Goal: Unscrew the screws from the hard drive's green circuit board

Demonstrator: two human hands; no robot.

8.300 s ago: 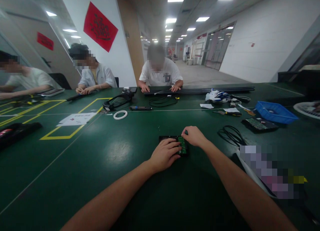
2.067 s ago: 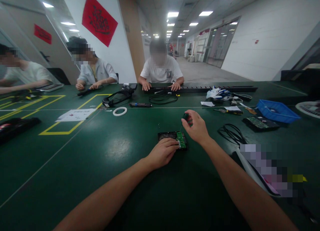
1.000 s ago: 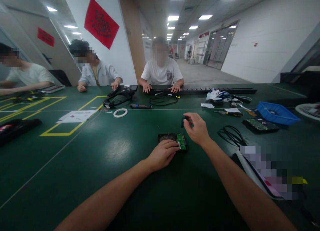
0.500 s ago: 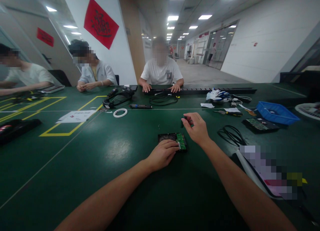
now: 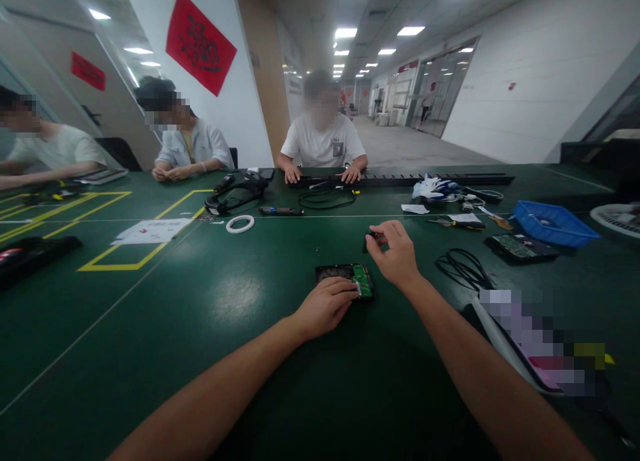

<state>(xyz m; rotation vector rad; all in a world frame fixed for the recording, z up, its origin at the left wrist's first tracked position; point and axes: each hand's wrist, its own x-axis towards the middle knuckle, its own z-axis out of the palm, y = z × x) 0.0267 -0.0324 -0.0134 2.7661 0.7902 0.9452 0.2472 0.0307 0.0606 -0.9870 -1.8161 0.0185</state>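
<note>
Right fingers [image 5: 379, 228] pinched around screwdriver [image 5: 369, 241]

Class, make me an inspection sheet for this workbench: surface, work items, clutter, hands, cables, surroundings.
Surface: green tabletop with yellow outlines; tiny specks beyond the drive, too small to identify.
Work items: drive-like unit, green circuit board showing; slim dark tool, tip unclear.
Clutter: white ring, paper, gloves, yellow-and-black-handled tool, blue tray, second board unit.
Hands: left rests on the unit; right holds the dark tool above it.
Cables: black coil at right; another near the person opposite; none seen touching the unit.
Surroundings: three people seated at the table; red wall hangings.
</note>
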